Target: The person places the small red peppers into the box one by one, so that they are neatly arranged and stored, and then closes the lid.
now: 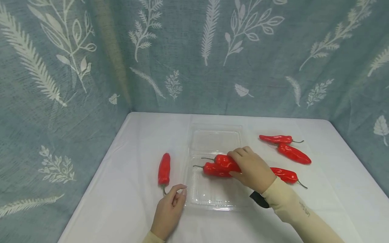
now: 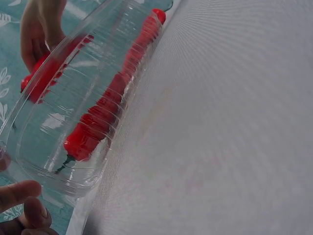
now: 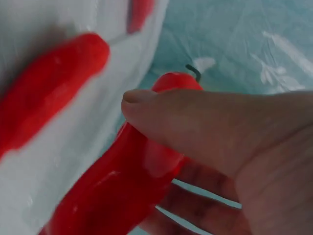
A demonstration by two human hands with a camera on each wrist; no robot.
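My right hand point(image 1: 252, 168) grips a red pepper point(image 1: 224, 161) with a thin green stem, thumb on one side and fingers on the other, over the clear plastic container point(image 1: 212, 197). A second red pepper point(image 1: 214, 169) lies in the near half of the container, right beside the held one, its stem pointing left. In the left wrist view this pepper point(image 2: 88, 137) shows through the ribbed wall. My left hand point(image 1: 170, 207) rests by the container's left edge, fingers loosely bent, fingertips right at the rim. Just beyond it lies another red pepper point(image 1: 164, 168), stem toward the hand.
The container's lid point(image 1: 216, 140) is folded open toward the back. To the right on the white table point(image 1: 127, 202) lie two touching peppers, one point(image 1: 276, 139) behind the other point(image 1: 294, 154), and another pepper point(image 1: 285, 175) partly behind my right wrist. A patterned curtain point(image 1: 194, 87) hangs around the table.
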